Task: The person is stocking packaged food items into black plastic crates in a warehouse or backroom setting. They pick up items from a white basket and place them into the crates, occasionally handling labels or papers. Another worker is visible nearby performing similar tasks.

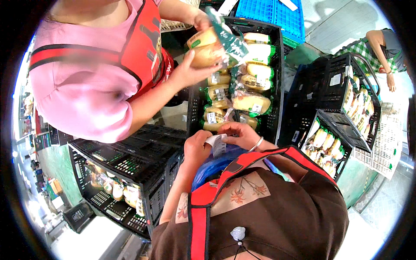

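Close to my body, my left hand (198,147) has its fingers closed on a strip of white paper labels (218,147). From the other side my right hand (242,135), with a bracelet at the wrist, pinches the same strip near its top edge. Blue plastic (207,170) bunches just below the strip. Directly beyond my hands stands a black crate (278,82) of bagged bread loaves (251,103) with green-edged wrappers, several bearing white labels. A co-worker at the left holds a bagged loaf (203,54) with a green wrapper over the crate in both hands.
Stacked black crates (162,173) with bagged bread inside stand at my left. More black crates (318,93) of loaves are at the right, tilted in view. Blue crates (268,17) sit at the far end. Another person's arm (381,56) shows at the far right.
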Demonstrator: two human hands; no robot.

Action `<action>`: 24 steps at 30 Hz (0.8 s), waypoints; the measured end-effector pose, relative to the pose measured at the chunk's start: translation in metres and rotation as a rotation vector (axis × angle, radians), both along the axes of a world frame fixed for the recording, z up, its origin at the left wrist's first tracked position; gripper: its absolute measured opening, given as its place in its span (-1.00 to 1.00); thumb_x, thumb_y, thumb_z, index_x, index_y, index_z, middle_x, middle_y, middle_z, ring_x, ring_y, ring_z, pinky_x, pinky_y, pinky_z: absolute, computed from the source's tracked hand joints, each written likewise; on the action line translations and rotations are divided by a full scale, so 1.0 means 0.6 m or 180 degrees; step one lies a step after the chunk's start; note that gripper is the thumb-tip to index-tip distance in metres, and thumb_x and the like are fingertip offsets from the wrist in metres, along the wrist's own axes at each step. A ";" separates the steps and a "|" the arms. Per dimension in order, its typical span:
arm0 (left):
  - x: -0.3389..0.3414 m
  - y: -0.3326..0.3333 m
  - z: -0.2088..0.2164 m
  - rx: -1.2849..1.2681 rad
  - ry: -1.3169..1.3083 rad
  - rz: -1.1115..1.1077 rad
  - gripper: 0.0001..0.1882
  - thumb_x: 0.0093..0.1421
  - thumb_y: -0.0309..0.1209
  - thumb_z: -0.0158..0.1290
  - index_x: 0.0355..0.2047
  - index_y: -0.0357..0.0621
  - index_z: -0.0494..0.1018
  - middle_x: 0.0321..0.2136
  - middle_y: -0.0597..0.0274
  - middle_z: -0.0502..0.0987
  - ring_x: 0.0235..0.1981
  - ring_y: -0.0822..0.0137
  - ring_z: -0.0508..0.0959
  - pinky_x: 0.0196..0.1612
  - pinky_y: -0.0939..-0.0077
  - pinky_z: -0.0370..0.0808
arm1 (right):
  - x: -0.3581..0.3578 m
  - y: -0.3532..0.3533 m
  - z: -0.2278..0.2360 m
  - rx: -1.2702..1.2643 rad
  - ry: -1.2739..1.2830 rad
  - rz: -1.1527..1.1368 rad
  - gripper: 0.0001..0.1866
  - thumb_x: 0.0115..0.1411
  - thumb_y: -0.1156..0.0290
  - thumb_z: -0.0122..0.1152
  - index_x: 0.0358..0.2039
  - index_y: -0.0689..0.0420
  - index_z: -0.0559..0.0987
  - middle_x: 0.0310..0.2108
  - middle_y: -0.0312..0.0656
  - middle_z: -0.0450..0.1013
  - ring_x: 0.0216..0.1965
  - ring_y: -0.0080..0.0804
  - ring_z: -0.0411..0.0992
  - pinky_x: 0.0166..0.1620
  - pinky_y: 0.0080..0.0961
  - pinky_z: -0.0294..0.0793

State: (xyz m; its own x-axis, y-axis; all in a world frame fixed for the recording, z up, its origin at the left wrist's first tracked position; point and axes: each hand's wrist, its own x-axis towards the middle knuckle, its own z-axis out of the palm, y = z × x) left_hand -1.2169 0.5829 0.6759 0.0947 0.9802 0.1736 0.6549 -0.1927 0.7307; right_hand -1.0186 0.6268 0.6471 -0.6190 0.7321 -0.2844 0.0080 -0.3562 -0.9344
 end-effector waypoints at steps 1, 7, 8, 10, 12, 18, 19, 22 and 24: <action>0.001 -0.001 0.002 0.0016 -0.0028 -0.0010 -0.81 -0.16 -0.61 0.06 -0.46 -0.13 0.44 -0.53 0.08 0.48 -0.50 0.02 0.52 -0.46 0.26 0.45 | -0.005 -0.010 0.004 -0.0080 0.0078 0.0008 -0.69 0.09 0.65 0.20 -0.11 0.22 0.49 -0.18 -0.27 0.46 -0.14 -0.56 0.42 -0.04 -0.58 0.42; 0.006 -0.012 0.000 -0.0216 0.0025 -0.0174 -0.84 -0.17 -0.53 0.13 -0.49 -0.11 0.45 -0.59 0.08 0.47 -0.53 0.02 0.52 -0.50 0.25 0.43 | 0.011 -0.039 0.005 0.0149 0.0303 -0.0385 -0.73 0.03 0.70 0.23 -0.21 0.26 0.54 -0.18 -0.20 0.49 -0.15 -0.49 0.44 -0.04 -0.52 0.43; 0.008 -0.014 -0.001 -0.0275 0.0030 -0.0243 -0.84 -0.17 -0.51 0.14 -0.50 -0.11 0.45 -0.59 0.08 0.47 -0.53 0.02 0.52 -0.50 0.25 0.42 | 0.012 -0.042 0.003 0.0699 0.0191 -0.0571 -0.77 0.01 0.69 0.25 -0.27 0.26 0.55 -0.23 -0.19 0.50 -0.17 -0.46 0.45 -0.06 -0.51 0.43; 0.010 -0.018 -0.003 -0.0362 0.0162 -0.0324 -0.85 -0.15 -0.47 0.15 -0.50 -0.08 0.46 -0.59 0.07 0.47 -0.53 0.02 0.52 -0.51 0.24 0.41 | 0.021 -0.048 -0.017 0.0963 0.0211 -0.0885 -0.82 0.03 0.68 0.23 -0.30 0.26 0.55 -0.27 -0.20 0.51 -0.20 -0.46 0.46 -0.08 -0.51 0.44; 0.008 -0.023 -0.005 -0.0425 0.0423 -0.0323 -0.85 -0.14 -0.44 0.16 -0.48 -0.06 0.46 -0.60 0.06 0.47 -0.53 0.01 0.52 -0.51 0.22 0.41 | 0.028 -0.045 -0.002 0.0383 0.0164 -0.1641 -0.88 0.08 0.66 0.18 -0.33 0.24 0.55 -0.35 -0.24 0.52 -0.26 -0.50 0.46 -0.13 -0.52 0.46; -0.051 -0.052 -0.029 -0.0907 0.0623 -0.0333 -0.83 -0.13 -0.48 0.11 -0.43 -0.08 0.47 -0.53 0.07 0.49 -0.45 0.00 0.51 -0.41 0.20 0.43 | 0.224 0.056 -0.059 0.0595 -0.0595 -0.3675 -0.86 0.13 0.48 0.24 -0.28 0.13 0.51 -0.40 -0.37 0.48 -0.41 -0.66 0.37 -0.30 -0.72 0.38; -0.053 -0.055 -0.030 -0.0975 0.0618 -0.0421 -0.82 -0.13 -0.49 0.10 -0.43 -0.09 0.47 -0.51 0.06 0.49 -0.42 0.00 0.51 -0.39 0.20 0.43 | 0.243 0.062 -0.072 0.1129 -0.0920 -0.3313 -0.66 0.11 0.56 0.22 -0.08 0.13 0.45 -0.24 -0.28 0.45 -0.32 -0.64 0.38 -0.24 -0.69 0.41; -0.040 -0.059 -0.041 -0.1006 0.0593 -0.0621 -0.80 -0.13 -0.54 0.05 -0.41 -0.10 0.44 -0.48 0.05 0.49 -0.37 -0.02 0.50 -0.35 0.17 0.43 | 0.228 0.041 -0.099 0.0733 -0.1872 -0.2623 -0.26 0.01 0.57 0.27 0.20 -0.04 0.19 0.01 -0.10 0.33 -0.19 -0.46 0.42 -0.15 -0.49 0.47; -0.026 -0.055 -0.036 -0.1104 0.0680 -0.0749 -0.79 -0.11 -0.54 0.04 -0.39 -0.09 0.41 -0.47 0.05 0.49 -0.36 -0.05 0.50 -0.35 0.14 0.42 | 0.203 0.024 -0.116 0.0507 -0.1807 -0.2305 -0.16 0.01 0.60 0.25 0.26 -0.09 0.10 0.04 -0.01 0.30 -0.13 -0.33 0.41 -0.14 -0.43 0.49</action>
